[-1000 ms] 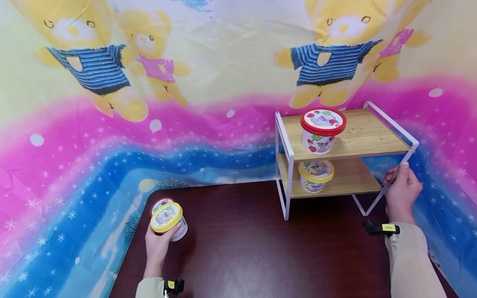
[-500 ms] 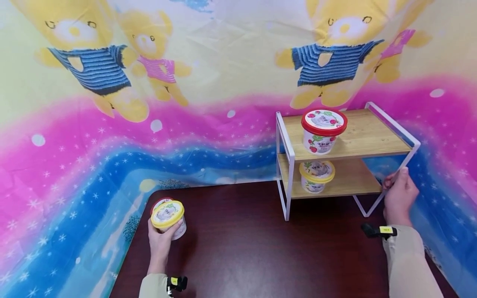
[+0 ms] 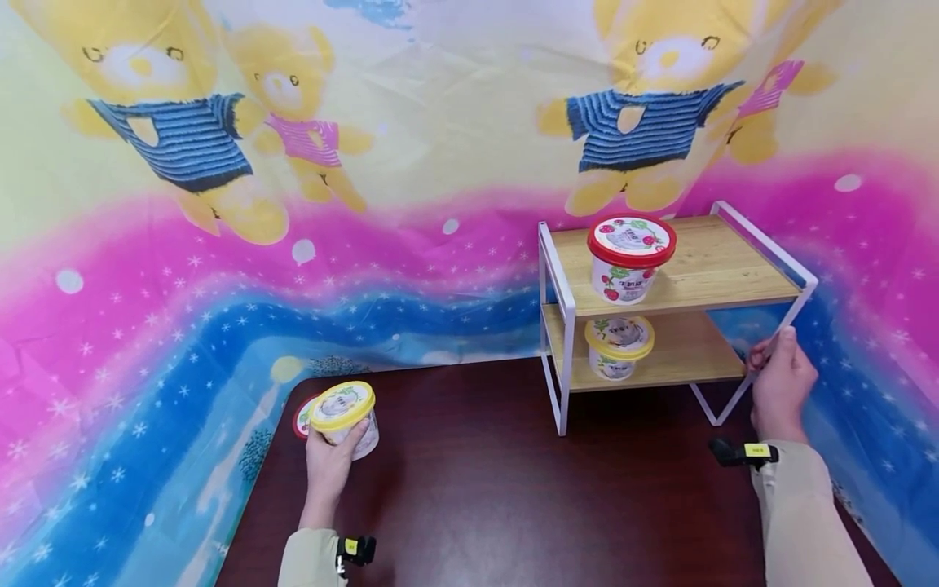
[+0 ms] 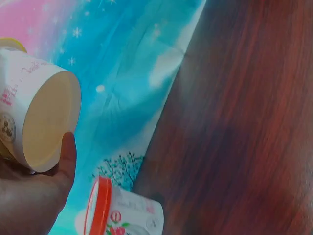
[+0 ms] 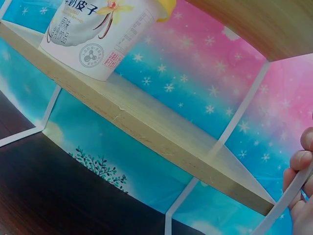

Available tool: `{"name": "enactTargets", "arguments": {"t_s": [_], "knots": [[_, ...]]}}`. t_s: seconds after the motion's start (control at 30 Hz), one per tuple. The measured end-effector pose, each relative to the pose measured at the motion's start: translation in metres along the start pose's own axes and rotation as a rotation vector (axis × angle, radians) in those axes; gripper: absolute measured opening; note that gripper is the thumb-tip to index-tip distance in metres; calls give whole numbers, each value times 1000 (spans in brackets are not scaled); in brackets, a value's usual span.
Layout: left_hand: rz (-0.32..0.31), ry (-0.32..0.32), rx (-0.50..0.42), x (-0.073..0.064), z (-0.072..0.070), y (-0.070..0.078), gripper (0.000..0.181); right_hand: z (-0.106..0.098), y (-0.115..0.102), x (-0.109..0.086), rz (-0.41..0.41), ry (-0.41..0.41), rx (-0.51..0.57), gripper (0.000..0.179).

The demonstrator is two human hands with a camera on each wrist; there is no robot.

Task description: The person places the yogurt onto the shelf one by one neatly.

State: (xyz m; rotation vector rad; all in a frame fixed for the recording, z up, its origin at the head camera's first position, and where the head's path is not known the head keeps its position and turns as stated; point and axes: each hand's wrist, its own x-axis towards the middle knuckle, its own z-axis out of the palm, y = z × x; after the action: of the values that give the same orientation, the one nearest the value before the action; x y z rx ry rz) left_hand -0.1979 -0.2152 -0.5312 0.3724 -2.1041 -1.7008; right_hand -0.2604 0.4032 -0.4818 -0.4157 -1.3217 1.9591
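My left hand (image 3: 328,477) holds a white paper tub with a yellow lid (image 3: 343,406), thumb on one side. In the left wrist view, the tub's recessed base (image 4: 51,122) shows, tilted and clear of the table. Behind it stands a tub with a red lid (image 4: 129,213), partly hidden in the head view. My right hand (image 3: 783,387) grips the white metal side frame (image 5: 288,196) of a two-tier wooden shelf (image 3: 734,253). On the top board sits a red-lidded tub (image 3: 629,261). Another yellow-lidded tub (image 3: 618,350) stands on the lower board.
The shelf stands at the back right of a dark brown wooden table (image 3: 469,481). A printed cloth (image 3: 411,277) with bears and snowflakes hangs behind and beside the table. Wrist cameras (image 3: 357,549) are strapped to both arms.
My left hand has carried the yellow-lidded tub right and slightly up, so more of the red-lidded tub behind it shows. The right hand has slid slightly down the frame; the shelf stays put.
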Motion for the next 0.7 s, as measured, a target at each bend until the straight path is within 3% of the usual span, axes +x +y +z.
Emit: {"name": "enactTargets", "arguments": {"t_s": [0.23,0.7], "knots": [[8,-42,-89,0,7,10,81,1,2,1,-17,0,27,53],[7,-125,-106,4,21,17,76,0,2,1,-11,2,25,54]]}}
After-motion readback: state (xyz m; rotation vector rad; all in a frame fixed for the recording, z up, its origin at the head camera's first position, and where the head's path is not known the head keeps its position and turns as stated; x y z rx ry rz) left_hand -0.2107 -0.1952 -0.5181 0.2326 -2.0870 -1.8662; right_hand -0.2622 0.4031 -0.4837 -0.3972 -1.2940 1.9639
